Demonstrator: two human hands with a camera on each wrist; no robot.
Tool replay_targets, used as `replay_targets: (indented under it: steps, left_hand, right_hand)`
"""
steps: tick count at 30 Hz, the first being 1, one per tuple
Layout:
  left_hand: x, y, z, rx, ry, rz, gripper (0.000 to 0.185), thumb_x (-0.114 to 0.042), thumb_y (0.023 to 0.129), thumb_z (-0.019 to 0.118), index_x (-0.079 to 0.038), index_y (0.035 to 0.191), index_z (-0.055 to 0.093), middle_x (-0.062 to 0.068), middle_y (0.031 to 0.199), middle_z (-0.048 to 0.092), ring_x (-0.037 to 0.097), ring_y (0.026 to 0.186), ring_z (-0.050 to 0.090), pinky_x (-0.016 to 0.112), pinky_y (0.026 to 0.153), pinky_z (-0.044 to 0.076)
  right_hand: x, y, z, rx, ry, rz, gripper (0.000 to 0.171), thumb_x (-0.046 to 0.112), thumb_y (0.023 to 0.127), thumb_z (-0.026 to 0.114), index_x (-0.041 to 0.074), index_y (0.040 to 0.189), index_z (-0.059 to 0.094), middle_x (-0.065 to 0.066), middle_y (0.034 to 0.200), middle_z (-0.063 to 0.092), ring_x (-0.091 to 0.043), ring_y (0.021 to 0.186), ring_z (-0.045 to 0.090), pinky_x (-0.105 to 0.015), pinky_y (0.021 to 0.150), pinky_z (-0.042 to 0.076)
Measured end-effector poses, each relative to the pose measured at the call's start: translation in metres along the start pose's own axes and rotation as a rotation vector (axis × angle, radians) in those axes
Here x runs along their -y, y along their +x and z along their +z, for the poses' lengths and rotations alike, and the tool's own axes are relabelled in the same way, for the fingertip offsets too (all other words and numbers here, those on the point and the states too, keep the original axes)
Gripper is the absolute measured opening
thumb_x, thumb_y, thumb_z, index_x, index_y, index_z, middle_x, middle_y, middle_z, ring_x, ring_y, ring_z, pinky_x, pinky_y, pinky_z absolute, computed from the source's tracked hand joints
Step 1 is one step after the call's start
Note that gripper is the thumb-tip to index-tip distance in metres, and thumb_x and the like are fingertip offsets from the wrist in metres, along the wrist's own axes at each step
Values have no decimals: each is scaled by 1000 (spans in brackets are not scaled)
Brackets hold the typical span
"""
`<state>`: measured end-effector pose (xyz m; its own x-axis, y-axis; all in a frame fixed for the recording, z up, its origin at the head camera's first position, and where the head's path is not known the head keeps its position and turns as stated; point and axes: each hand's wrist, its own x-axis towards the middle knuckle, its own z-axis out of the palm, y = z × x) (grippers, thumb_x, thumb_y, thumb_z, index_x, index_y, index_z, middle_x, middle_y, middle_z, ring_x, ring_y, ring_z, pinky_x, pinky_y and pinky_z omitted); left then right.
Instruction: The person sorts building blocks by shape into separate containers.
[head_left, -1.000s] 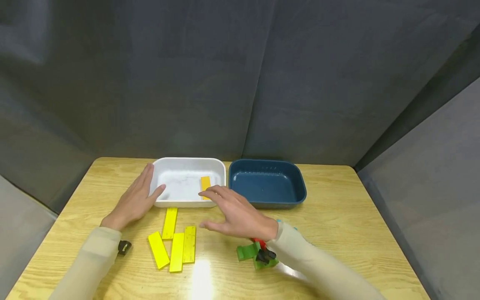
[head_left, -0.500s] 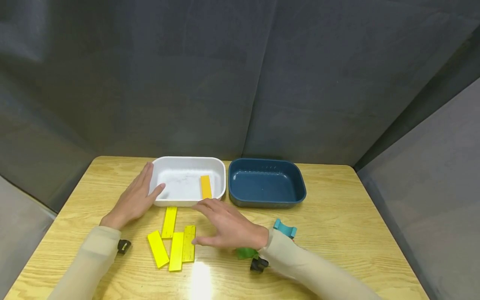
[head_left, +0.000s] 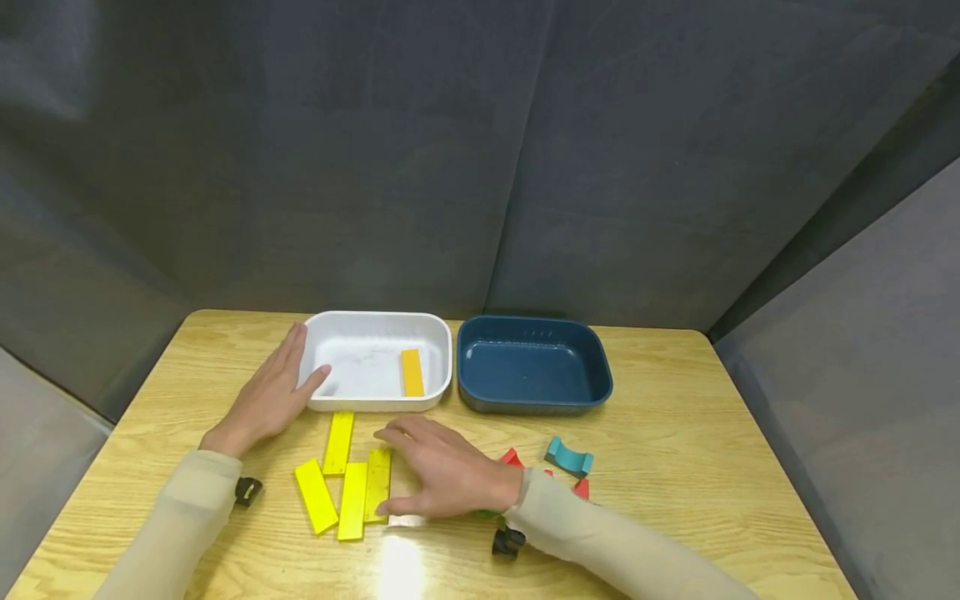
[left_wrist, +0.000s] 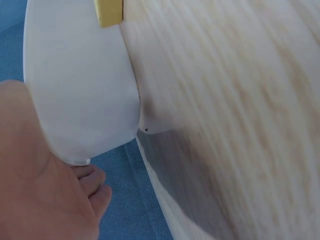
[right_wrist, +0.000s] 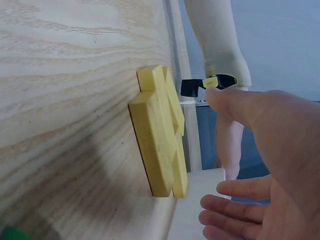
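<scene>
Head view over a wooden table (head_left: 675,433). Left hand (head_left: 266,400), fingers straight, resting flat against the 9 o'clock wall of a white tray (head_left: 431,329); one yellow block (head_left: 412,372) lying inside it toward 3 o'clock. Right hand (head_left: 442,471) hovering low, fingers relaxed and spread, holding nothing, thumb tip just beside the nearest of four yellow blocks (head_left: 352,479) bunched on the table at the tray's 6 o'clock. Empty blue tray (head_left: 596,354) at the white tray's 3 o'clock. Red and teal pieces (head_left: 567,458) at the right hand's 3 o'clock.

Risks, as judgement: blocks lying side by side and touching, so a pinch likely to drag or lift a neighbour; thin flat blocks hard to get under, likely to slide away.
</scene>
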<state>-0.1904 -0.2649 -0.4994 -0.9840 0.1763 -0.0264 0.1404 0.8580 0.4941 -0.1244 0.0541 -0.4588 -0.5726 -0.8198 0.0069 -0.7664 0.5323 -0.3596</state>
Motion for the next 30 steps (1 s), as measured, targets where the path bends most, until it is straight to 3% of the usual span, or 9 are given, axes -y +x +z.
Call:
replay_targets:
  steps: [19,30]
  left_hand:
    - [-2,-1,-1,0,-6,-4,94,-64,111,36,-8,171,-11,11,179,-15,45,164,4,69,129,13]
    - [-2,-2,-2,-6,-12,3,94,-63,111,36,-7,171,-10,11,179,-15,46,164,5,69,128,14]
  right_hand:
    - [2,6,20,70,-23,45,104,72,87,77,7,161,46,-5,157,49,-19,140,49,-34,122,41]
    - [3,10,28,109,-29,56,107,75,84,78,6,160,46,-5,149,51,-15,127,53,-28,111,47]
